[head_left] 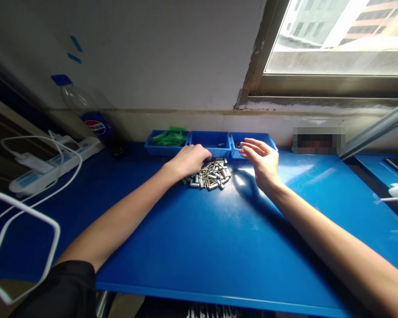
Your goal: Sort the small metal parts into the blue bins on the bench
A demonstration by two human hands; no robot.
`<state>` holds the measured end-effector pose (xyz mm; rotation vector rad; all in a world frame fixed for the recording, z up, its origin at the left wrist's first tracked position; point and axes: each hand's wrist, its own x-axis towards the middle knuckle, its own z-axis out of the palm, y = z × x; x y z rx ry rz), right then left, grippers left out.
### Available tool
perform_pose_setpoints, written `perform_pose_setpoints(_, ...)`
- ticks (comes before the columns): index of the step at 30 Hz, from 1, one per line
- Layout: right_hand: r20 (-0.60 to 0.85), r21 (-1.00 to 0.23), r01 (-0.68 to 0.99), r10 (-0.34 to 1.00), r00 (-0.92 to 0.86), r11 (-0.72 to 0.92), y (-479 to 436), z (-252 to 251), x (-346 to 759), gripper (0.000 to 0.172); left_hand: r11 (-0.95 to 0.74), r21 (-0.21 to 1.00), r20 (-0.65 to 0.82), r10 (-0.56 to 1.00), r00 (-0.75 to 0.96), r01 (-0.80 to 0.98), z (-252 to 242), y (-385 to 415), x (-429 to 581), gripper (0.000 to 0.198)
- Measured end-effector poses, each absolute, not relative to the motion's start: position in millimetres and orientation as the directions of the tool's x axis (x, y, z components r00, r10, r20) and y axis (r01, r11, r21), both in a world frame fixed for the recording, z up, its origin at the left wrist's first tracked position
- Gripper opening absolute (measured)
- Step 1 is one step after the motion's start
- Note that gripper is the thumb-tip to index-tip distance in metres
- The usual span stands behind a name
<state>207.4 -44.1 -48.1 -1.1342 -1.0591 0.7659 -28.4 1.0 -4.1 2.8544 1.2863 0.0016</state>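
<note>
Head view: my left hand (190, 160) lies knuckles-up with its fingers curled down onto the left edge of a heap of small metal parts (212, 176). The fingertips are hidden under the knuckles, so I cannot tell whether they pinch a part or only rest on the heap. My right hand (264, 162) hangs just to the right of the heap, clear of the worktop (202, 247), palm turned toward the left hand, fingers loosely spread and slightly bent, with nothing visible in it.

Just beyond my fingertips three blue bins stand in a row: one past the left hand with green pieces in it (167, 138), a middle one (200, 140) straight behind the heap, and one (272, 142) right at the fingertips of my right hand.

The heap is loose and unwalled on a smooth surface, so I judge that a sweeping move of the curled left fingers could scatter the parts, some rolling away from both hands. The right fingertips sit so near the bin's front rim that a careless reach could knock it.
</note>
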Motion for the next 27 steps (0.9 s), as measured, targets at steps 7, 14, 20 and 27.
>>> perform_pose_setpoints(7,0.253,-0.967,0.045,0.93,0.265,0.25,-47,-49,201,0.027,-0.674,0.028,0.035,0.739,0.673,0.738,-7,-3,-22,0.034)
perform_pose_setpoints(14,0.23,-0.973,0.036,0.937,0.263,0.228,-48,-47,199,0.02,-0.62,0.134,0.101,0.785,0.612,0.773,0,-7,-21,0.044)
perform_pose_setpoints(20,0.242,-0.97,0.064,0.942,0.233,0.233,-48,-49,200,0.017,-0.622,0.295,0.179,0.782,0.598,0.725,7,-5,-22,0.046)
perform_pose_setpoints(27,0.223,-0.974,0.026,0.948,0.228,0.223,-49,-47,199,0.015,-0.615,0.405,0.188,0.78,0.597,0.676,6,4,-30,0.032)
